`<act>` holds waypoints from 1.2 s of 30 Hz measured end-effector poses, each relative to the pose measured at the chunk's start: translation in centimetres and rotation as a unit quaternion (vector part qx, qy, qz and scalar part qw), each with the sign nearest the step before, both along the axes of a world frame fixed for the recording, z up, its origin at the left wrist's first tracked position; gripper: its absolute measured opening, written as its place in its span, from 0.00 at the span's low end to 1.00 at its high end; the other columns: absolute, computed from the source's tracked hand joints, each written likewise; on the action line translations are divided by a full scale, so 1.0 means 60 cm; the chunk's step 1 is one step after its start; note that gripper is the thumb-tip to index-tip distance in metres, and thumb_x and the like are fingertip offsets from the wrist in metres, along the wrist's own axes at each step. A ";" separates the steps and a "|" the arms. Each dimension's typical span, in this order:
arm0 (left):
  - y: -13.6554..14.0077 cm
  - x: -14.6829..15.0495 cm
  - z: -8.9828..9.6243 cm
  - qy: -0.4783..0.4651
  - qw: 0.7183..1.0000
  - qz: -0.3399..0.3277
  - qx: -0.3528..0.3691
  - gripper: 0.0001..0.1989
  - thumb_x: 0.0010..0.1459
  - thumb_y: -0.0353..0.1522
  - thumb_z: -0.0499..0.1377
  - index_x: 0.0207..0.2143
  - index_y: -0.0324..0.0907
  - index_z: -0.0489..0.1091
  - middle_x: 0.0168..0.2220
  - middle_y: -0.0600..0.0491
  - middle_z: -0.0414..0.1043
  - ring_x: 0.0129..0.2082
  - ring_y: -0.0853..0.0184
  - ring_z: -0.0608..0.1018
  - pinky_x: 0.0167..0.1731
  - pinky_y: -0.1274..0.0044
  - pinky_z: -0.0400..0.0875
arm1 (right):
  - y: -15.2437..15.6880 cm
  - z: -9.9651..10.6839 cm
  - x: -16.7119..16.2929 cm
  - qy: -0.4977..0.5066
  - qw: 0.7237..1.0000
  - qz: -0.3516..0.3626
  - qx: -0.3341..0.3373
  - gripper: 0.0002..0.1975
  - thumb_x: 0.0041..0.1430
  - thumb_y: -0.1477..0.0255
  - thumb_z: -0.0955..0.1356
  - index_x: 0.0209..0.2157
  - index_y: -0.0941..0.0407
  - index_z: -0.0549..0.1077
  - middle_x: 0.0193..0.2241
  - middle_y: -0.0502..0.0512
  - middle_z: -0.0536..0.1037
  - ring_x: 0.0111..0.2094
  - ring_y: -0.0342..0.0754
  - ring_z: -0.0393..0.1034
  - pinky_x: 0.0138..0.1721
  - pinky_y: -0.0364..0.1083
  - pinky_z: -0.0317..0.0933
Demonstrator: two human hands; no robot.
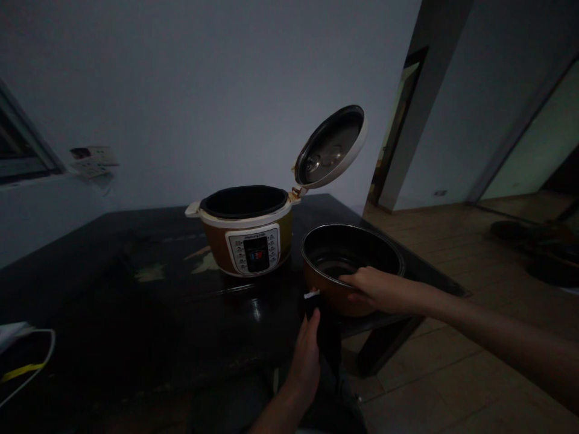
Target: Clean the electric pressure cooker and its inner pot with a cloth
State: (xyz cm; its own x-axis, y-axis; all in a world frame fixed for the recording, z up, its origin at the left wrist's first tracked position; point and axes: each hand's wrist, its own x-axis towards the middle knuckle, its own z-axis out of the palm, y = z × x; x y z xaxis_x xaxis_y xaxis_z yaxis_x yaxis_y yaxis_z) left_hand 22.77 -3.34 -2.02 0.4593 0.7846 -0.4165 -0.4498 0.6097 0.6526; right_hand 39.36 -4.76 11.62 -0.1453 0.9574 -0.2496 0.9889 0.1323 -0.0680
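A deep pot (pixel 332 288) with a brown-orange outside and a dark inside stands at the right end of the black table. My right hand (pixel 368 288) pinches its near rim, with the thumb over the inside edge. Below and to the left, my left hand (pixel 307 352) is closed around the pot's black handle (pixel 312 306), which points toward me. Left of the pot is an electric pressure cooker (pixel 246 247) with a control panel on its front. Its round lid (pixel 332 147) is hinged up and leans to the right. The cooker's dark interior shows no detail.
The dark table (pixel 149 325) has pale worn patches, and its right edge runs close to the pot. A white cable (pixel 52 349) and a yellow strip (pixel 22 372) lie at the far left. Behind is a wall (pixel 203 90); tiled floor (pixel 434 349) lies to the right.
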 end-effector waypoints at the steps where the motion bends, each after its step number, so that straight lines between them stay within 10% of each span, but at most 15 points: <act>1: 0.000 0.000 0.001 -0.005 1.000 0.003 0.001 0.13 0.63 0.32 0.59 0.50 0.39 0.73 0.61 0.46 0.69 0.67 0.64 0.61 0.66 0.72 0.51 | 0.000 -0.001 0.000 -0.001 1.000 -0.001 0.001 0.15 0.63 0.75 0.65 0.49 0.63 0.74 0.41 0.66 0.80 0.44 0.60 0.76 0.41 0.49 0.64; 15: 0.030 -0.055 0.043 -0.020 0.992 0.098 -0.075 0.08 0.64 0.32 0.58 0.39 0.38 0.75 0.42 0.48 0.81 0.47 0.62 0.81 0.54 0.71 0.72 | -0.012 -0.018 0.003 -0.050 0.997 -0.030 0.043 0.23 0.61 0.76 0.66 0.59 0.62 0.66 0.41 0.68 0.80 0.42 0.64 0.77 0.40 0.57 0.69; 20: 0.048 -0.106 0.069 0.009 0.984 0.167 -0.065 0.02 0.61 0.28 0.61 0.37 0.39 0.74 0.34 0.51 0.82 0.38 0.64 0.83 0.48 0.72 0.76 | -0.043 -0.024 -0.014 0.042 0.989 -0.013 0.140 0.30 0.59 0.80 0.65 0.63 0.58 0.61 0.57 0.67 0.71 0.56 0.60 0.69 0.53 0.59 0.67; 26: 0.056 -0.138 0.098 0.001 0.980 0.199 0.013 0.08 0.58 0.27 0.63 0.42 0.41 0.73 0.37 0.51 0.82 0.38 0.63 0.83 0.45 0.72 0.77 | -0.052 -0.056 -0.102 0.345 0.881 0.023 0.321 0.20 0.64 0.70 0.66 0.57 0.50 0.68 0.56 0.58 0.74 0.56 0.51 0.70 0.55 0.51 0.68; 36: 0.081 -0.169 0.104 0.092 0.958 0.215 0.164 0.29 0.34 0.42 0.76 0.37 0.36 0.77 0.35 0.46 0.81 0.38 0.53 0.83 0.38 0.69 0.77 | 0.036 -0.132 -0.234 0.686 0.680 -0.112 0.232 0.24 0.54 0.67 0.73 0.53 0.51 0.69 0.55 0.58 0.73 0.56 0.52 0.69 0.53 0.49 0.66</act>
